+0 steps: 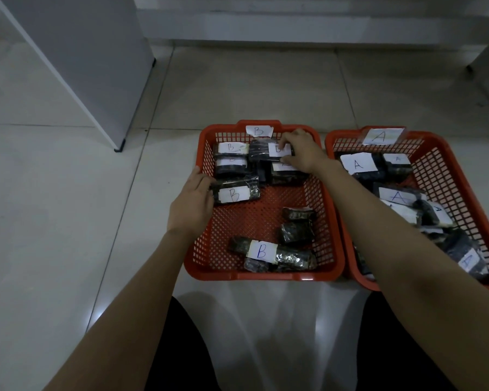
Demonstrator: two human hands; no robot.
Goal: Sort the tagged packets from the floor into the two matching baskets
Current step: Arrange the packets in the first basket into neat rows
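Two red mesh baskets stand side by side on the tiled floor. The left basket carries a "B" tag on its far rim, the right basket an "A" tag. Both hold several dark packets with white letter tags. My right hand reaches into the back of the B basket and pinches a B packet that lies on top of others. My left hand grips the end of another B packet at the basket's left wall. One more B packet lies near the front.
A grey cabinet panel stands on the floor at the back left. A white wall base runs along the back. Bare tiles stretch to the left of the baskets. My dark-clothed knees are at the bottom.
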